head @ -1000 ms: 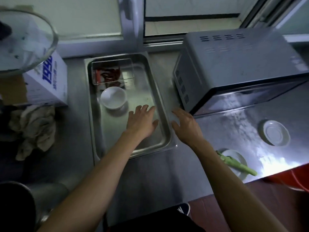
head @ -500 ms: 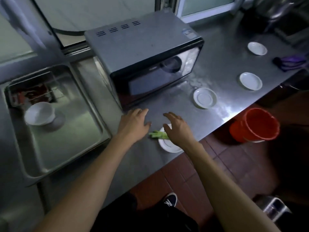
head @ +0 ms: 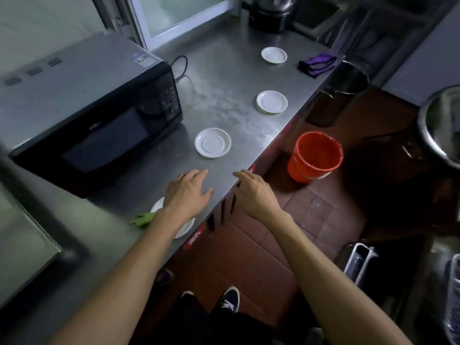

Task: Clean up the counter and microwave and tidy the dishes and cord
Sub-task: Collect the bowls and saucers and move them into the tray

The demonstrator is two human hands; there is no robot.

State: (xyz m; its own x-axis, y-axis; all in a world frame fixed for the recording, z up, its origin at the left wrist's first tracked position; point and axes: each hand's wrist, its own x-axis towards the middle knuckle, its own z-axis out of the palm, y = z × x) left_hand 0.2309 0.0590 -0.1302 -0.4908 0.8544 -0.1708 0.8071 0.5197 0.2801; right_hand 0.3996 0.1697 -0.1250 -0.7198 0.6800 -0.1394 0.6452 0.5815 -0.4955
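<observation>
A black and grey microwave (head: 82, 103) stands on the steel counter (head: 224, 78), its black cord (head: 180, 67) looping behind its right side. Three white saucers lie in a row: near (head: 212, 143), middle (head: 272, 101), far (head: 273, 55). A fourth white saucer (head: 185, 226) with a green vegetable piece (head: 143, 218) sits at the counter's front edge, partly under my left wrist. My left hand (head: 188, 194) hovers open over the counter. My right hand (head: 254, 191) is open above the counter's edge. A folded purple cloth (head: 317, 64) lies at the far right.
A red bucket (head: 315, 156) stands on the tiled floor beside the counter, with a steel pot (head: 341, 93) behind it. A dark kettle-like pot (head: 271, 13) sits at the counter's back. A steel basin (head: 440, 125) is at the right edge.
My view has swung right, from the sink tray to the microwave's right side. Both open hands moved right along the counter, past the saucer with the vegetable.
</observation>
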